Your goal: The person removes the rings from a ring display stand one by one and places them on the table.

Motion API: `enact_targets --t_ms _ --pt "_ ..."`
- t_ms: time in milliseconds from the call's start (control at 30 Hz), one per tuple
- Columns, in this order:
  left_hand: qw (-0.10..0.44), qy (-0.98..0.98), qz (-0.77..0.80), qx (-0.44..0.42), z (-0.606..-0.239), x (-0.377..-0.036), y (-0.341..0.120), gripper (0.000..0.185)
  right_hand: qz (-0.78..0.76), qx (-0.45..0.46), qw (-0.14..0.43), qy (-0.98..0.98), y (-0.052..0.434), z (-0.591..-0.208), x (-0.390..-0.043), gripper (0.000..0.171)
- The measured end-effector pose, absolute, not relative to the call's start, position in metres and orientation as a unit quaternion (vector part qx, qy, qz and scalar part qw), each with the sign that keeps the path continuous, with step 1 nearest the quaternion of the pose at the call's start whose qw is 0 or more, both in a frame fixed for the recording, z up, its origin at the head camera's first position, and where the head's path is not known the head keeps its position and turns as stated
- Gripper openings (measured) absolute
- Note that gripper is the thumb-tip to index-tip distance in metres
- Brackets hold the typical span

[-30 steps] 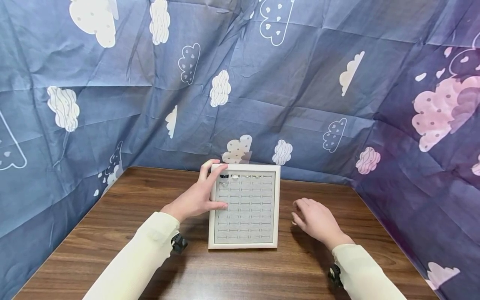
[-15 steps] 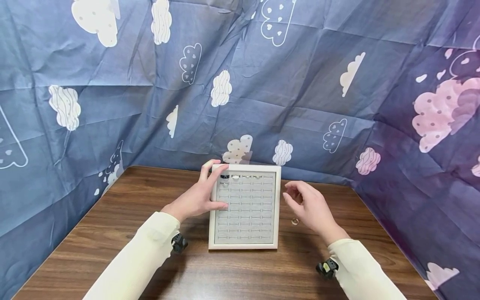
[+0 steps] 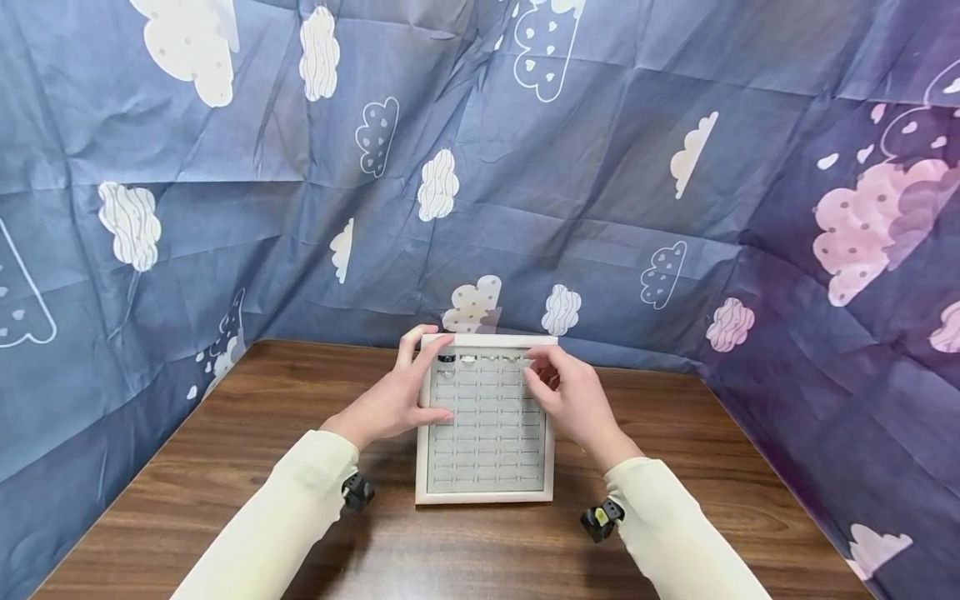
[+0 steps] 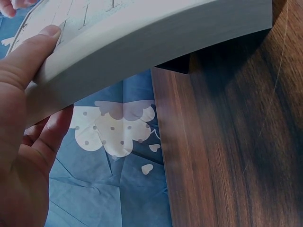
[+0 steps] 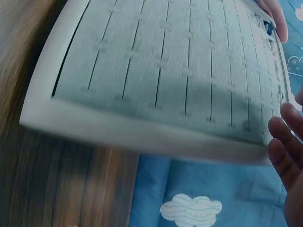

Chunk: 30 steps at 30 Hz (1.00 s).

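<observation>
Right hand (image 3: 573,400) over ring tray (image 3: 483,493)

A ring tray (image 3: 485,493) lies on the desk (image 3: 225,467), in the middle and towards its far edge. The left hand (image 3: 393,402) sits at the tray's left rim, fingers on the far left corner and thumb on the slotted pad. The right hand (image 3: 572,400) lies over the tray's right side, fingertips at the far right slots. A few rings (image 3: 468,359) sit in the farthest row of slots, between the two hands. A patterned cloth (image 3: 600,167) hangs behind the desk and along both its sides.
</observation>
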<state>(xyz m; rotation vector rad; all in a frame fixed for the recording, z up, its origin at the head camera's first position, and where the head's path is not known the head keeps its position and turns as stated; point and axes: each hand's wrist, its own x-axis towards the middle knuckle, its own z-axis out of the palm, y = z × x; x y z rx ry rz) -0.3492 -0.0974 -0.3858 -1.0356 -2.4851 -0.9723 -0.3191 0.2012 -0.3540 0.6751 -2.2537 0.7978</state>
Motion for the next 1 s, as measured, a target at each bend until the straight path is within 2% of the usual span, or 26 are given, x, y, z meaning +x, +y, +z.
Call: enact_targets --t_ms 267,767,1000 --pt "0.137 -0.86 -0.339 -0.355 -0.388 -0.348 -0.098 0.107 0.318 0.225 0.292 -0.874 0.184 -0.355 -0.324 0.018" --pt "0.137 -0.861 -0.335 -0.356 -0.387 -0.35 -0.098 0.108 0.283 0.178 0.289 -0.897 0.174 -0.354 -0.329 0.015" --pt "0.147 -0.855 -0.337 -0.366 -0.386 -0.35 -0.096 0.108 0.277 0.159 0.286 -0.903 0.171 -0.351 -0.329 0.009"
